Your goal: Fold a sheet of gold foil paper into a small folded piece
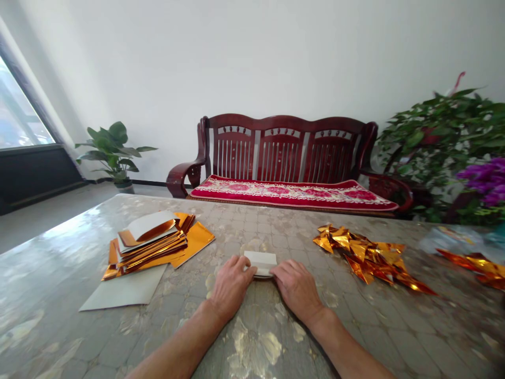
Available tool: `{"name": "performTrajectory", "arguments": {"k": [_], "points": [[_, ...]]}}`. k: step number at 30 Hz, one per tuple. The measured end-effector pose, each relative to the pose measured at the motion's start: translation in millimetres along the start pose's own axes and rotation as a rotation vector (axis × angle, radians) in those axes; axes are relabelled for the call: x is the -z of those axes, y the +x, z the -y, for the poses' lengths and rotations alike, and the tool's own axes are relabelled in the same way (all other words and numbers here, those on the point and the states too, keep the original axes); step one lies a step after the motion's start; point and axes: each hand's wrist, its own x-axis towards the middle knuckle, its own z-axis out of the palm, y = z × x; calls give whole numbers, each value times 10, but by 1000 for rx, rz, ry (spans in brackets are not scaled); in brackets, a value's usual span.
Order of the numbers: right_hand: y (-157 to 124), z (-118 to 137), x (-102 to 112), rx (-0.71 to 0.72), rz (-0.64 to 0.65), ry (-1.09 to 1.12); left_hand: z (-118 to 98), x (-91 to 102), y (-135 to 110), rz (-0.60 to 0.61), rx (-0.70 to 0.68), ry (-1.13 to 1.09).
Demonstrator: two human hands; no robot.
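I see the left hand (232, 281) and right hand (298, 287) pinching opposite ends of a folded pale paper (260, 258). Under the fingers spreads a glossy floral tabletop (254, 329); to their left, stacked foil sheets (152, 247); rightward, folded gold pieces (365, 252). Beyond them I have a carved bench (284, 125), red cushion (292, 193) and white wall (244, 52).

Table (229, 223) has open lane fwd of folded paper (260, 258) to far edge, bench (281, 147) beyond. Gaps also btwn L hand (232, 278) & paper stack (152, 247), R hand (298, 287) & foil pile (363, 251); those block sweeps to sides. Clear plastic (447, 240), extra foil (475, 266) in way far R.
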Motion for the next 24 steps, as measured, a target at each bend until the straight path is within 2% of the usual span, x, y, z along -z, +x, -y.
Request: {"name": "performTrajectory", "arguments": {"k": [4, 8, 13, 19, 24], "points": [[-2, 39, 38, 43, 65, -32, 29, -25, -21, 86, 21, -54], [3, 81, 60, 67, 82, -16, 33, 32, -15, 116, 69, -135], [42, 67, 44, -3, 94, 38, 33, 99, 4, 120, 151, -186], [86, -7, -15, -55, 118, 136, 74, 31, 24, 126, 313, -300], [107, 8, -50, -74, 127, 86, 86, 9, 37, 134, 414, -351]]}}
